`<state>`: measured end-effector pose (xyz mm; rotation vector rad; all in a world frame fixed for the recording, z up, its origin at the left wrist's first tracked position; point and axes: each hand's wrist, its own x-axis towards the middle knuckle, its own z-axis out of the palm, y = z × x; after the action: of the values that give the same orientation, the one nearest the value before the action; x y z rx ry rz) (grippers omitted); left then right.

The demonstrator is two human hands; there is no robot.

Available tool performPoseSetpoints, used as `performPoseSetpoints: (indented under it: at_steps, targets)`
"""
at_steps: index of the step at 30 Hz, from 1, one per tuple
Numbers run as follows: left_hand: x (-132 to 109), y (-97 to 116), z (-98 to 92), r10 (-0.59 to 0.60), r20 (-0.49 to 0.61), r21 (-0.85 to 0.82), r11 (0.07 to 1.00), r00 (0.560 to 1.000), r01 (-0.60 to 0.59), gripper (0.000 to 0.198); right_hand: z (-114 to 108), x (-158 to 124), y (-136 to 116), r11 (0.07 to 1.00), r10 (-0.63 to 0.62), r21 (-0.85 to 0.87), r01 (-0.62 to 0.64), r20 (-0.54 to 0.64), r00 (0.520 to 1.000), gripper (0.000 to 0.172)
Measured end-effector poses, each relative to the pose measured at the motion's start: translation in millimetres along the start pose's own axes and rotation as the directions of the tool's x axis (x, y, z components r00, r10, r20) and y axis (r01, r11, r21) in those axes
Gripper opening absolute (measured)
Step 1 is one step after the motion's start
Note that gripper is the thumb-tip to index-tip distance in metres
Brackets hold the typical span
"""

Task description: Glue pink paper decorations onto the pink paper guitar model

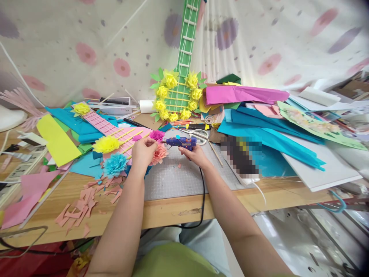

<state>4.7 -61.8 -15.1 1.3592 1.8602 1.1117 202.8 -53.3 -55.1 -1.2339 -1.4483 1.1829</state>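
My right hand [194, 154] is wrapped round the handle of a blue hot glue gun [180, 142], whose nozzle points left. Close to that nozzle, my left hand [144, 152] has its fingertips pinched together; what they hold, if anything, is hidden. Under and behind the left hand lies a pink paper guitar [100, 125] with yellow strips across it. Paper flowers sit on and around its body: a yellow one [106, 144], a blue one [114, 164], a magenta one [157, 135] and a coral one [159, 154]. The left hand partly covers the guitar's body.
A green paper guitar [184, 57] with yellow roses stands against the curtain. White-handled scissors [198, 134] lie behind the glue gun. Pink paper scraps [79, 206] litter the table's left front. Folded blue paper [268, 134] is piled right. The gun's black cord [203, 192] hangs over the edge.
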Motion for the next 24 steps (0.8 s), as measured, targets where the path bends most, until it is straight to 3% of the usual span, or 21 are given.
performPoseSetpoints:
  at_steps: [9,24]
  targets:
    - [0.3,-0.2,0.3,-0.003,0.017,-0.022,1.000,1.000,0.003,0.011,-0.1,1.3,6.9,0.999,-0.004,-0.050,0.004,-0.014,1.000,0.044]
    - [2.7,-5.4,4.1,0.009,0.062,-0.062,0.998,0.998,-0.005,0.012,2.9,1.7,4.4,0.999,0.032,0.021,-0.031,-0.054,0.998,0.044]
